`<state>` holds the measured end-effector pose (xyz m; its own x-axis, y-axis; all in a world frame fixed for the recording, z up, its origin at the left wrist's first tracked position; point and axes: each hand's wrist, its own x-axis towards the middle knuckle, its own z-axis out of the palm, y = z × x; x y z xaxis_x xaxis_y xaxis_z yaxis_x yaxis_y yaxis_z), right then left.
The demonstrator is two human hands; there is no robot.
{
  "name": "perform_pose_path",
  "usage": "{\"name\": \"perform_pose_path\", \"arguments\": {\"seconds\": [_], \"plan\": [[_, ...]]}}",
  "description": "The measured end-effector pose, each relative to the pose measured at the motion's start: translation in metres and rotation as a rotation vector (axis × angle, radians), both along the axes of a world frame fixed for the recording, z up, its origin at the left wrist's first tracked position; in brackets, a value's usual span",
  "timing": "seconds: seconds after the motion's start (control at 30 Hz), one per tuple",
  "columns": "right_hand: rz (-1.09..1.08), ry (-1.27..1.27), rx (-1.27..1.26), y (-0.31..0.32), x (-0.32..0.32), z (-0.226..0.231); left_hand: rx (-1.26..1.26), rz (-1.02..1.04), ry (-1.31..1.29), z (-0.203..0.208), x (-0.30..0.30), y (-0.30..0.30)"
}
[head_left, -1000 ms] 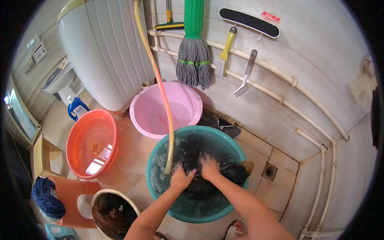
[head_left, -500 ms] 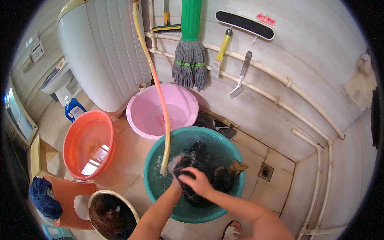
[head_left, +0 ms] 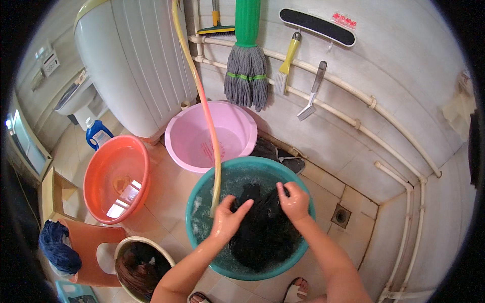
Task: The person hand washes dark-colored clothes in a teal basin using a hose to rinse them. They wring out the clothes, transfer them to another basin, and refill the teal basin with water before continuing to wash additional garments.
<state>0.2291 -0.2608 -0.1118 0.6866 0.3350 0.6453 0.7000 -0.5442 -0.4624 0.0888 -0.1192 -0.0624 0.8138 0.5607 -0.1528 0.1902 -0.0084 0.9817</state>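
A teal basin (head_left: pixel 189 212) of water stands on the floor before me, with a wet black garment (head_left: pixel 262 237) spread in it. My left hand (head_left: pixel 228 221) grips the garment's left side, its fingers partly hidden by the cloth. On the other side, my right hand (head_left: pixel 294 202) pinches the garment near its upper right edge. A yellow and pink hose (head_left: pixel 209 118) hangs down into the basin, its lower end close beside my left hand. Pale foam or bubbles show on the water around the cloth.
Behind stands a pink basin (head_left: pixel 174 136); to the left are an orange basin (head_left: pixel 93 204) of water and a blue bottle (head_left: pixel 97 134). Nearby are a pail (head_left: pixel 119 251) of dark clothes and an orange stool (head_left: pixel 98 235). A mop (head_left: pixel 246 76) and brushes hang on the wall.
My hands, close together over the bunched garment before, have moved apart to its two sides. The black cloth is now spread wider, and the brownish piece at the basin's right no longer shows.
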Motion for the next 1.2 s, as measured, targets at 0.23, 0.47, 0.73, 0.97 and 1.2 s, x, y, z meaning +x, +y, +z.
{"name": "perform_pose_path", "arguments": {"seconds": [0.23,0.47,0.73,0.97,1.2], "plan": [[-0.283,0.331,0.114,-0.039,0.035,0.057,0.248,0.280,-0.051,-0.016,-0.028,0.067],[-0.066,0.140,-0.488,-0.028,0.010,0.031,0.972,-0.167,0.129,-0.027,-0.027,0.029],[0.079,0.755,-0.398,0.017,-0.017,-0.073,0.860,-0.251,0.428,-0.096,0.010,0.006],[0.108,1.208,0.653,-0.033,0.023,-0.046,-0.014,0.161,0.140,-0.063,-0.024,0.034],[-0.117,0.832,1.137,-0.093,0.063,0.037,-0.262,0.328,-0.211,-0.011,-0.074,0.092]]}}
